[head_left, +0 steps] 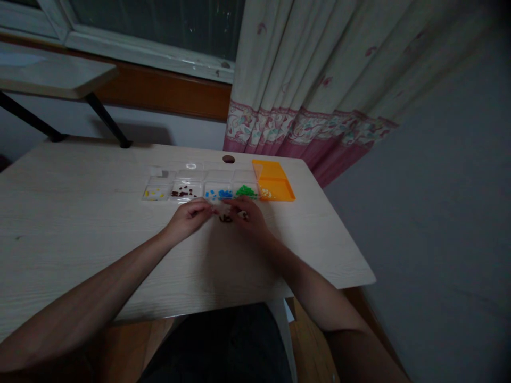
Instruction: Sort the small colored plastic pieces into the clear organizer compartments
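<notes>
My left hand is closed in a pinch just in front of the clear boxes; what sits between its fingertips is too small to make out. Facing it, my right hand hovers low over the table with its index finger stretched out to the left and apart from the thumb. Small dark brown pieces lie on the table between the two hands. Behind them stands a row of clear lidded boxes holding yellow pieces, brown pieces, blue pieces and green pieces.
An open orange case ends the row on the right, near cream-coloured pieces. A round cable hole pierces the wooden table. A raised shelf stands at the back left, and a floral curtain hangs behind.
</notes>
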Available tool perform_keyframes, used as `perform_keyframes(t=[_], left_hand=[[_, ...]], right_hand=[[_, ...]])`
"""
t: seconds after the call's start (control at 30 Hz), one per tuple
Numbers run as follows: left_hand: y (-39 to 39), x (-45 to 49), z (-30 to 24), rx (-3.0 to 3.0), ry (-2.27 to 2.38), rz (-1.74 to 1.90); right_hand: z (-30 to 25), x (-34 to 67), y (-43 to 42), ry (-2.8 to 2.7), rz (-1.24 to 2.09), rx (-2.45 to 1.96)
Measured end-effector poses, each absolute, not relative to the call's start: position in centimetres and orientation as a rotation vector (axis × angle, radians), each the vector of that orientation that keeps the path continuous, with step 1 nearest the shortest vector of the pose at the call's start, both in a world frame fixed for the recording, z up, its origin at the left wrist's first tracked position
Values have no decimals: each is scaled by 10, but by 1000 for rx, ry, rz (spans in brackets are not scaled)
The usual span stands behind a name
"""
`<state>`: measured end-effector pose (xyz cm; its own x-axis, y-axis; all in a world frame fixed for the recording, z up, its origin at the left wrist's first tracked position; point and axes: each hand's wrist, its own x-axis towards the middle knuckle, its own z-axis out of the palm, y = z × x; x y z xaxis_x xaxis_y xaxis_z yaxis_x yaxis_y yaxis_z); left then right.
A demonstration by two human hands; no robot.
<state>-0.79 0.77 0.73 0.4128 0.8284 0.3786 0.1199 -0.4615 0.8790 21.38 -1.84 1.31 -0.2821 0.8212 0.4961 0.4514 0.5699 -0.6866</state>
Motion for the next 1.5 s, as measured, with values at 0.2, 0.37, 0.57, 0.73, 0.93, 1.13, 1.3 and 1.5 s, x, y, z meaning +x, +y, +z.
perform_keyframes(t=[0.2, 0.37, 0.57, 0.73, 0.93, 1.13, 1.3, 1.5], left_hand=[[28, -34, 12, 2183, 1163, 1259], [49, -73, 18, 2328, 1577, 1289], [64, -108, 19, 2435, 1872, 1071], [62, -114, 19, 2489, 2040, 768], [59, -114, 19, 2398, 2140, 627], [62, -120, 11, 2469, 2055, 873], [63, -119, 15, 2450, 2049, 955], [45, -75, 20, 2521, 1768, 1112]], right_hand=[[14, 248, -3, -1996, 176, -1342], [13, 256, -2, -2304, 19, -1438], [12, 250, -5, -2345, -43, -1499], [10, 251, -4, -2343, -21, -1533], [11, 249, -5, -2315, -22, -1564], [10, 248, -4, -2316, -18, -1532], [15, 254, -2, -2287, -18, -1573], [12, 254, -1, -2362, 25, -1487]])
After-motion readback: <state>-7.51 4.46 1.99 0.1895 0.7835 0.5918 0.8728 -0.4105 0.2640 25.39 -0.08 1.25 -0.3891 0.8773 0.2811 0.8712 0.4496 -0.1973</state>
